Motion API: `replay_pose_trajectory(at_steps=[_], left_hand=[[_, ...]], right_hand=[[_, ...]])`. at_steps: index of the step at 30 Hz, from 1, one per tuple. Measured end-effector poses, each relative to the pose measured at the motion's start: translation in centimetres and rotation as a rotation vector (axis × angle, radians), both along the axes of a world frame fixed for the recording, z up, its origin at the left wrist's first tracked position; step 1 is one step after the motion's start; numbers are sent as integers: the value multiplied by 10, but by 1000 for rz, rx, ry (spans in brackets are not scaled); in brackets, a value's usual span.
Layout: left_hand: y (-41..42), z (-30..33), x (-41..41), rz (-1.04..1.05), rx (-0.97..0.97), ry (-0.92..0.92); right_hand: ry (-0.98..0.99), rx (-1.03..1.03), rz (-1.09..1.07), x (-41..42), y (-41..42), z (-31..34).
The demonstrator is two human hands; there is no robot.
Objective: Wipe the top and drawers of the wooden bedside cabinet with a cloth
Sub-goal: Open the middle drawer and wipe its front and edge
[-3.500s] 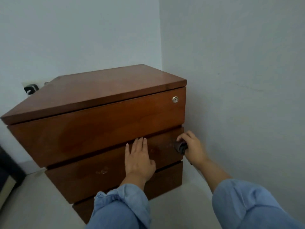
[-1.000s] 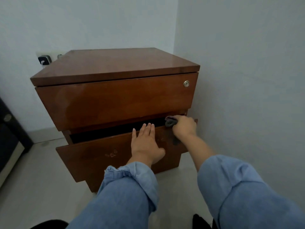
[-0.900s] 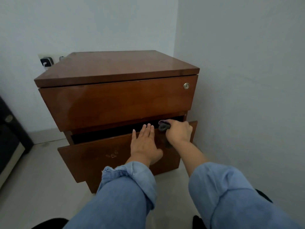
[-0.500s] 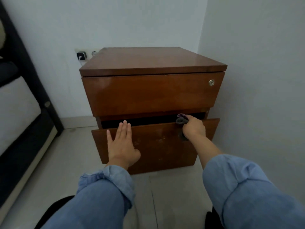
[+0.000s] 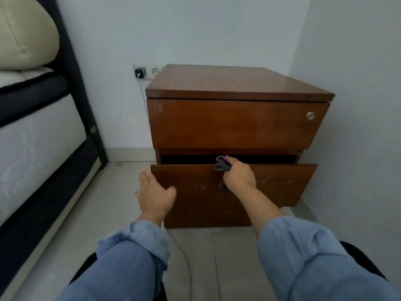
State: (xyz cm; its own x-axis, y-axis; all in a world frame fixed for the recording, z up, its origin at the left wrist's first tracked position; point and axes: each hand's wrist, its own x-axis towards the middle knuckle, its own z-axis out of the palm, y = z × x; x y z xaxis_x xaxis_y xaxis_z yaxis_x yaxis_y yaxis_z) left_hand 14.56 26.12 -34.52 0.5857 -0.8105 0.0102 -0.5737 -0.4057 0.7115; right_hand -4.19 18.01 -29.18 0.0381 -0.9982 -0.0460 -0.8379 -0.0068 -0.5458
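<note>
Nearest the camera, at the bottom of the frame, two rolled blue denim sleeves (image 5: 138, 253) reach forward over the pale tiled floor (image 5: 102, 205), where a thin grey cable (image 5: 187, 263) trails between the arms. Just above the left sleeve, the left hand (image 5: 154, 195) is spread flat with fingers wide, holding nothing; it sits at the lower left corner of the pulled-out middle drawer (image 5: 260, 187), its thumb at the drawer's left edge, though whether the palm presses the wood cannot be told. To the right of centre, the right hand (image 5: 238, 175) is closed around a small crumpled grey and purple cloth (image 5: 221, 165), pressing it onto the top edge of that drawer front, with a dark end of the cloth hanging below the fist. Behind the cloth, the drawer's opening shows as a dark slot whose inside cannot be made out. Above it the shut top drawer (image 5: 234, 124) carries a small round silver lock (image 5: 310, 116) at its upper right. The reddish-brown wooden bedside cabinet (image 5: 236, 83) has a bare glossy top and stands in the corner, close against the white wall at the right of the frame. Along the left edge a dark-framed bed (image 5: 71, 68) with a white mattress (image 5: 36, 135) and a cream pillow (image 5: 23, 33) stands near the cabinet. Farthest back, on the wall just left of the cabinet top, a white socket plate (image 5: 147, 71) holds a black charger plug (image 5: 140, 72).
</note>
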Motion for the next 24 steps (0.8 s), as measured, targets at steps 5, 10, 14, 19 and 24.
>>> replay_pose_trajectory(at_steps=[5,10,14,19,24], left_hand=[[4,-11,10,-46,-57,338],[11,-4,11,-33,-94,442],[15,0,17,-47,-34,387],[20,2,21,-144,94,213],[30,15,5,-223,210,-17]], right_hand=[[88,14,9,20,0,8],[154,49,144,64,12,14],[163,27,241,106,26,16],[62,103,487,128,33,36],[-53,104,339,100,32,30]])
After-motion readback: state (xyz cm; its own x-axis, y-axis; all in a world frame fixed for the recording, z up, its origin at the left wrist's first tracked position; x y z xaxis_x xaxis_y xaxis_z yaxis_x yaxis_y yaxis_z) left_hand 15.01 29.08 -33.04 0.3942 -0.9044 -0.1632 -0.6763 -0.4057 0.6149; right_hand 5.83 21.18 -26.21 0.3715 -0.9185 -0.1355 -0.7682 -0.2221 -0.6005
